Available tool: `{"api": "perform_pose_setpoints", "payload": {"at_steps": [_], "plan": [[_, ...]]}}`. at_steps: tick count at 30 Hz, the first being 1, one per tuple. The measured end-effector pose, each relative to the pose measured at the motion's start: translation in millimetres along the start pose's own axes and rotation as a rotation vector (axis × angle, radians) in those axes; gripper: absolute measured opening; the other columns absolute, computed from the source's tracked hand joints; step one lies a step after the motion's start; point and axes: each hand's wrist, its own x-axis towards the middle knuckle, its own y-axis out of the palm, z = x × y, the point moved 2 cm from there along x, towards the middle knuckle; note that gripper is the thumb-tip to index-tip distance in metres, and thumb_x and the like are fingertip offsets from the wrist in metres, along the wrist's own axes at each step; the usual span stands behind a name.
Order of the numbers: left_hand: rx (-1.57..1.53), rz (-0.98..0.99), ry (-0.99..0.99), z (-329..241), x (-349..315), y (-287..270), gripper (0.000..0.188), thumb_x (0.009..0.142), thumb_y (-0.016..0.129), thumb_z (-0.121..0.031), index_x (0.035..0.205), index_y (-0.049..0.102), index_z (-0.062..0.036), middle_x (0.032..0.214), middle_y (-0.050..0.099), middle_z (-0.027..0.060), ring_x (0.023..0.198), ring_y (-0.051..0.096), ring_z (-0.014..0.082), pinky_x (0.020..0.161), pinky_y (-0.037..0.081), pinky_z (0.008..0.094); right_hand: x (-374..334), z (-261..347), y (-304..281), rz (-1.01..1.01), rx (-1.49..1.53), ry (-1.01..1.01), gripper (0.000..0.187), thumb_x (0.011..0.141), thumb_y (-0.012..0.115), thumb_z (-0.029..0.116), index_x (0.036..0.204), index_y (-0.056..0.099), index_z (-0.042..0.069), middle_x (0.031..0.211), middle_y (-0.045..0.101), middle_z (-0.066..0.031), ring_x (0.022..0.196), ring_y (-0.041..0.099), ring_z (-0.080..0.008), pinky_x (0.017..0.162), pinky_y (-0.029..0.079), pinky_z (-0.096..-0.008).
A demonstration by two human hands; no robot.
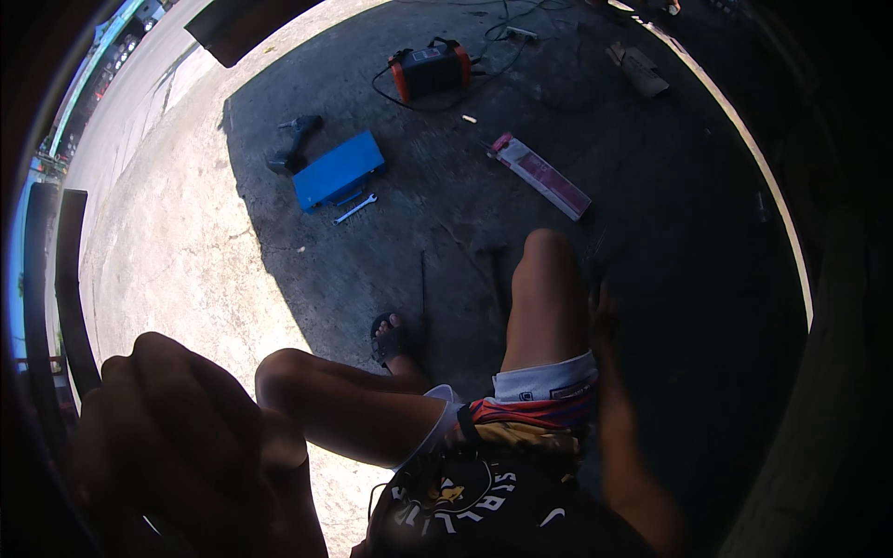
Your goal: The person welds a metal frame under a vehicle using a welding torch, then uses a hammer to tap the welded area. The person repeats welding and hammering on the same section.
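Several tools out on grey concrete floor [437, 181], mostly in shade.
Bare left hand [177, 423], lower left, close to lens: fingers curled in, can't tell if it holds anything. Bare right hand [606, 312], right of centre by the knee: too dark to tell opening or grip. Nearest: dark hammer-like tool [499, 284], centre; long flat pink-and-white box [546, 179], upper right of centre. Upper left of centre: blue rectangular case [339, 171], silver wrench [356, 209] just beside it. Top centre: black-and-orange boxy machine [431, 72], cabled.
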Motion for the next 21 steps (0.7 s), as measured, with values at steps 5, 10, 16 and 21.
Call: {"api": "perform_pose_setpoints", "payload": {"at_steps": [5, 10, 16, 21], "plan": [[0.03, -0.001, -0.022, -2, -1, 3, 0.026, 0.098, 0.066, -0.027, 0.117, 0.064, -0.0092, 0.09, 0.062, 0.0045, 0.079, 0.064, 0.0172, 0.07, 0.05, 0.0279, -59, -17, 14, 0.164, 0.008, -0.085, 0.055, 0.105, 0.053, 0.031, 0.154, 0.043, 0.01, 0.152, 0.046, -0.027, 0.138, 0.045, -0.0462, 0.113, 0.04, -0.0534], [0.038, -0.024, -0.026, -7, -8, 0, 0.03, 0.1, 0.064, -0.031, 0.12, 0.061, -0.0089, 0.092, 0.062, 0.0046, 0.079, 0.064, 0.0174, 0.075, 0.051, 0.028, -91, -26, 27, 0.38, -0.071, -0.126, 0.052, 0.104, 0.055, 0.028, 0.152, 0.046, 0.009, 0.152, 0.046, -0.0262, 0.14, 0.043, -0.0447, 0.115, 0.037, -0.053], [0.102, -0.129, -0.142, 53, -20, -36, 0.033, 0.096, 0.07, -0.029, 0.111, 0.063, 0.0005, 0.087, 0.064, 0.0126, 0.077, 0.068, 0.0198, 0.072, 0.054, 0.0308, -83, -20, 47, 0.513, -0.134, -0.151, 0.049, 0.103, 0.056, 0.025, 0.149, 0.049, 0.008, 0.151, 0.046, -0.0254, 0.142, 0.041, -0.0428, 0.117, 0.034, -0.0524], [0.914, 0.109, -0.59, 189, -62, -138, 0.022, 0.096, 0.069, -0.011, 0.115, 0.073, -0.0023, 0.111, 0.076, 0.0117, 0.095, 0.075, 0.02, 0.079, 0.06, 0.0324, -60, -38, 66, 0.601, -0.223, -0.048, 0.047, 0.102, 0.058, 0.022, 0.146, 0.052, 0.008, 0.151, 0.046, -0.0247, 0.143, 0.04, -0.0412, 0.119, 0.032, -0.0519]]}}
